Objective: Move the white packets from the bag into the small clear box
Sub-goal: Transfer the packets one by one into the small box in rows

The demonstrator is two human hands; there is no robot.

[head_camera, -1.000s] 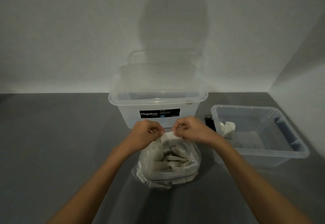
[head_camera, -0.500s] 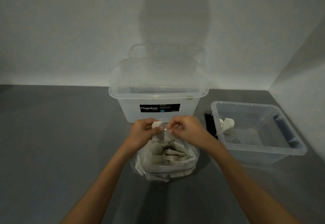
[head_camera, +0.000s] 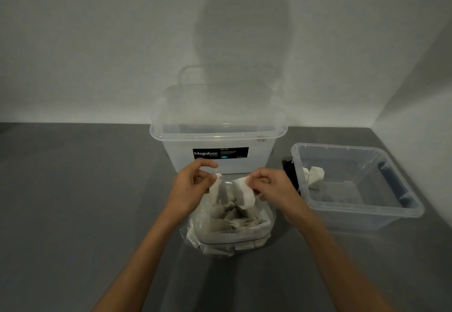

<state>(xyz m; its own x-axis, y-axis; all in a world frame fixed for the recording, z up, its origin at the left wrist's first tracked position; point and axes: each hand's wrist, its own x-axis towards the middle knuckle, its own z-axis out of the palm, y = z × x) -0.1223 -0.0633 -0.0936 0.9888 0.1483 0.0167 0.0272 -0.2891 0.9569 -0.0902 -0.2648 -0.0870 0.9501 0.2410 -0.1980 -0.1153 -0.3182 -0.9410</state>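
left hand [head_camera: 192, 186]: fingers curled, thumb and fingertips closed on the top edge of the left packet [head_camera: 215, 186].
right hand [head_camera: 275, 186]: fingers curled, pinching the upper corner of the right packet [head_camera: 244, 196], which hangs just under the fingertips.
between the fingers: the two packets sit a little apart, with a strip of clear plastic showing in the gap.
bag [head_camera: 230, 235]: clear plastic, straight below both sets of fingers, mouth open upward, resting on the table and filled with loose white packets [head_camera: 234, 220].
small clear box [head_camera: 362, 210]: out past the right hand's knuckles, well apart from the fingers, open on top; boxed packets [head_camera: 314, 177] lie against the wall nearest the right hand.
black object [head_camera: 289, 172]: between the right hand and the small clear box, partly hidden; cannot tell what it is.
large clear box [head_camera: 217, 137]: just beyond the fingertips, with a black label [head_camera: 220, 153] reading "megabox".
clear lid shape [head_camera: 230, 76]: upright behind the large clear box, at the wall.
table [head_camera: 73, 201]: flat grey surface with a soft sheen, running back to the walls.
back wall [head_camera: 97, 42]: plain and pale, dimly lit, carrying a rounded shadow [head_camera: 244, 30] above the large clear box.
side wall [head_camera: 428, 79]: meets the back wall in a corner beyond the right hand.
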